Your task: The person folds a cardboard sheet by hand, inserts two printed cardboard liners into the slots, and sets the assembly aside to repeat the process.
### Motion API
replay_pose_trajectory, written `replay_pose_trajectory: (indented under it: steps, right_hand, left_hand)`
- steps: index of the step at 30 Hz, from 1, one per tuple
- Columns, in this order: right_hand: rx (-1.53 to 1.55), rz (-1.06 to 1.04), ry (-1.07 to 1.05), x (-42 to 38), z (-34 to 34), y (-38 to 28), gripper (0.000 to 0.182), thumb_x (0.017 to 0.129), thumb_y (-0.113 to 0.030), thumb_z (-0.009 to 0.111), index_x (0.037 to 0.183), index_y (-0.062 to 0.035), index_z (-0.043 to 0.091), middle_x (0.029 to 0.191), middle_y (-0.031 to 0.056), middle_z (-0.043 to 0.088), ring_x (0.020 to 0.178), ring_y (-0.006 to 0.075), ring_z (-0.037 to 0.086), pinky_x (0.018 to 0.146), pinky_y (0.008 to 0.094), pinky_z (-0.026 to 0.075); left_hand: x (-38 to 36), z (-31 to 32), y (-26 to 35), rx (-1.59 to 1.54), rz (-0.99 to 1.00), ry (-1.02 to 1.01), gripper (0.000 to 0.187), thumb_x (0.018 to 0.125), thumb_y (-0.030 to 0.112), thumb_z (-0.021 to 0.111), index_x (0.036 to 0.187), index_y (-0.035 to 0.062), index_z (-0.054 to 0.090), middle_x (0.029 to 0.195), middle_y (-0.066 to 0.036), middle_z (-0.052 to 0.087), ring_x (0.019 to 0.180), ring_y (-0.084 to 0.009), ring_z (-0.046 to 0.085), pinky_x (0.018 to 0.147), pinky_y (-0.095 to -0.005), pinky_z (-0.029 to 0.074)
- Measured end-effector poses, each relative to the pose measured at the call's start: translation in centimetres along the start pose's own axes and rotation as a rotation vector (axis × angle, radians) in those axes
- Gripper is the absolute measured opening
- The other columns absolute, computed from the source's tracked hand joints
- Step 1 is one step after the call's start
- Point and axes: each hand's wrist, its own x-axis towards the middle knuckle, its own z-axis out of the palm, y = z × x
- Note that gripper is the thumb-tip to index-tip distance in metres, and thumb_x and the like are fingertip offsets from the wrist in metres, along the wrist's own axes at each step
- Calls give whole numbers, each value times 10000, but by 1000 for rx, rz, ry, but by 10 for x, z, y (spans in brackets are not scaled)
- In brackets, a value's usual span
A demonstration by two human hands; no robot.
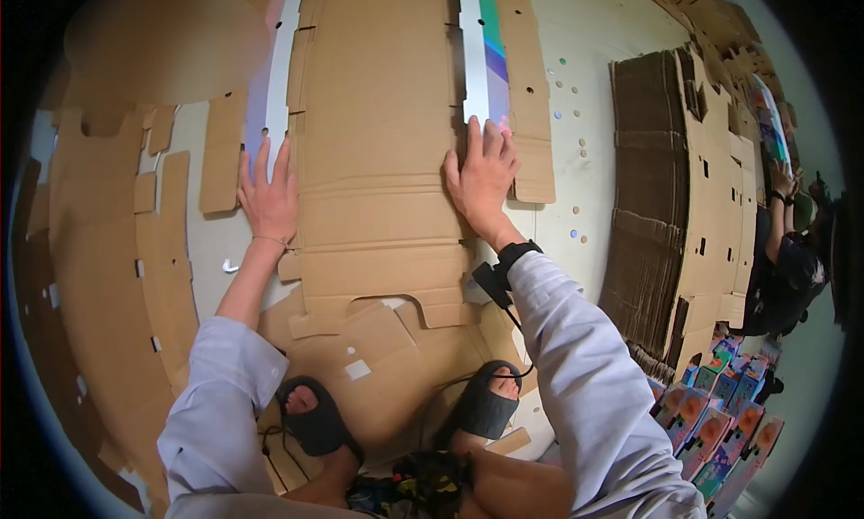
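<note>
A large flat cardboard sheet (373, 141) with cut slots and creases lies in front of me. Along its left side runs a white and purple printed strip (276, 78), and along its right side a white, green and purple printed strip (474, 55). My left hand (268, 195) rests flat with fingers stretched out over the lower end of the left strip. On the other side, my right hand (481, 172) lies with its fingers extended against the lower end of the right strip. Neither hand is wrapped around anything.
A tall stack of folded cardboard (648, 195) stands at the right, with colourful printed boxes (720, 420) below it. Another person (787, 258) holds a printed panel at far right. More cardboard (99, 276) lies at left. Small round discs (582, 143) dot the floor.
</note>
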Motion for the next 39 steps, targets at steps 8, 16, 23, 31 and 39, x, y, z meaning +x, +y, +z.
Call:
replay_pose_trajectory:
  steps: [8,16,23,31,39]
  right_hand:
    - [-8,-5,27,0,5,1,587,778,-286,601,1312,-95,450,1291,152,423,1258,389,338,970,504,299]
    - [-13,13,7,-2,9,2,588,788,-299,600,1326,-123,439,1306,125,412,1231,364,335,976,486,282]
    - [-13,10,13,-1,8,2,592,783,-304,598,1325,-124,440,1305,128,418,1239,363,337,967,493,294]
    - [-32,-1,30,0,7,1,592,773,-300,603,1312,-107,450,1286,138,435,1225,367,357,954,493,305]
    - [-12,8,27,-1,8,2,591,766,-289,606,1304,-96,454,1279,145,428,1194,382,366,955,493,300]
  left_hand:
    - [0,1,1,3,12,11,564,840,213,588,1376,236,416,1378,-48,368,1314,-343,271,998,-507,296]
    - [5,-13,4,-56,7,-44,506,840,215,563,1335,244,462,1403,-63,354,1265,-362,317,993,-512,310]
    - [19,-28,-3,-36,54,-156,478,835,253,549,1307,236,475,1446,-85,331,1185,-413,375,981,-501,360]
    - [22,-19,-6,-56,11,-237,557,820,280,542,1357,301,393,1490,-69,233,1243,-411,299,968,-578,337]
    - [20,-11,-2,86,34,-191,586,827,274,527,1388,304,361,1495,-98,214,1336,-366,232,1036,-578,242]
